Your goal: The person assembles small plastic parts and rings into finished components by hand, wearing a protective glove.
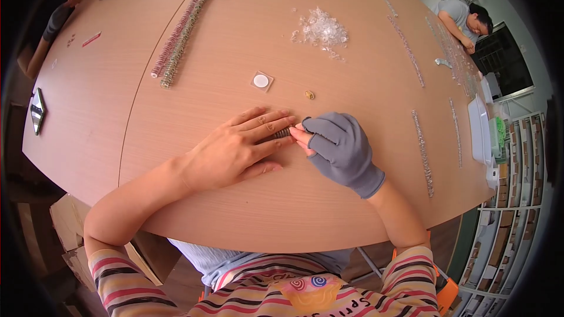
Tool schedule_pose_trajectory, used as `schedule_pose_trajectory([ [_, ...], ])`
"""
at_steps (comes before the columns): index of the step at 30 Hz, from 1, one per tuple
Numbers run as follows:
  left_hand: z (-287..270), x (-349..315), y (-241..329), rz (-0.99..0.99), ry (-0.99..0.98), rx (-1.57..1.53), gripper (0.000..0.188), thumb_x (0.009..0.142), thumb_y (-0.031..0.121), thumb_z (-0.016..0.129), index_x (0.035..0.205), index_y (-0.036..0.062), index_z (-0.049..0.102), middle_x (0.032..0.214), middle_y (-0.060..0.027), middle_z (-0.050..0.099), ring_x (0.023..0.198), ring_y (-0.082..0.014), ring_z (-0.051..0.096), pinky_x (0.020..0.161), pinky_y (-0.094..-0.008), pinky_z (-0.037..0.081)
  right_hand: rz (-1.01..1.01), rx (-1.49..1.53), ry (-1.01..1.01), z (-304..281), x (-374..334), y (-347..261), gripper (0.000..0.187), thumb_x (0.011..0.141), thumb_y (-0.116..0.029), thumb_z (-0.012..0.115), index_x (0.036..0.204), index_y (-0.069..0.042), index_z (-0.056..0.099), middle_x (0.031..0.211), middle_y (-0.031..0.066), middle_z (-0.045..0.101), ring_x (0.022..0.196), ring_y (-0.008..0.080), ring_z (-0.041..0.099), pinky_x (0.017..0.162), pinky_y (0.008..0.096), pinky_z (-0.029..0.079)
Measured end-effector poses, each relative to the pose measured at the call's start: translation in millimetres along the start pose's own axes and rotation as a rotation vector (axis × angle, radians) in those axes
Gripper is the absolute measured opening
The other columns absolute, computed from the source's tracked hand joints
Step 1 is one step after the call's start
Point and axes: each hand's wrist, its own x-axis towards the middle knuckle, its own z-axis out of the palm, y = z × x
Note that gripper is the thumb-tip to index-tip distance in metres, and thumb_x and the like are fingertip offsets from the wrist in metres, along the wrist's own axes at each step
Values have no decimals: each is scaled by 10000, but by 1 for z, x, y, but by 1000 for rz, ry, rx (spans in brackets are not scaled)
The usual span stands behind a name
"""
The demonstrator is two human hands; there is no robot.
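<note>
My left hand lies flat with its fingers stretched over a short dark ribbed rod, which looks like a row of small rings. Most of that rod is hidden under the fingers. At its right end, my right hand, in a grey glove with bare fingertips, pinches with thumb and fingers closed; what exactly sits between the tips is partly covered. Just beyond the hands are a small gold-coloured piece and a clear square case with a white round label.
Farther off lies a heap of clear plastic pieces. Two long ring-filled rods rest at the left, and more thin strips at the right. A dark phone-like object is near the left edge. Other people sit at the far corners.
</note>
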Motion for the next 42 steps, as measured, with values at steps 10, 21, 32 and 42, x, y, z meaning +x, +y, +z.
schedule_pose_trajectory([
  [10, -1, -1, 0, -2, 31, -25, 523, 961, 315, 602, 1405, 50, 522, 1489, -167, 465, 1389, -338, 431, 1151, -498, 349, 87, 54, -16, 6, -2, 0, 263, 760, -116, 792, 1017, -107, 734, 976, 12, 673, 831, 211, 617, 721, 345, 477],
  [21, -8, 0, 8, -154, 181, 19, 358, 847, 131, 720, 1183, 24, 656, 1220, -150, 628, 1185, -335, 585, 975, -436, 505, 11, -41, 2, 11, 1, -2, 282, 745, -130, 807, 1000, -124, 689, 956, -6, 652, 811, 192, 604, 709, 347, 466],
  [32, -4, -1, 2, -163, 278, 32, 222, 840, 73, 709, 1046, -5, 692, 1133, -121, 650, 1114, -297, 609, 925, -400, 533, 81, -39, 14, -10, -13, 18, 190, 737, -113, 802, 871, -108, 667, 930, -1, 654, 809, 202, 607, 689, 349, 464],
  [42, -6, -4, 2, -170, 287, -43, 238, 809, 19, 733, 1043, -8, 698, 1152, -136, 647, 1103, -332, 591, 905, -416, 532, 92, 108, -33, 19, 23, -5, 171, 805, -189, 751, 944, -106, 695, 871, 38, 650, 809, 236, 625, 705, 379, 501],
])
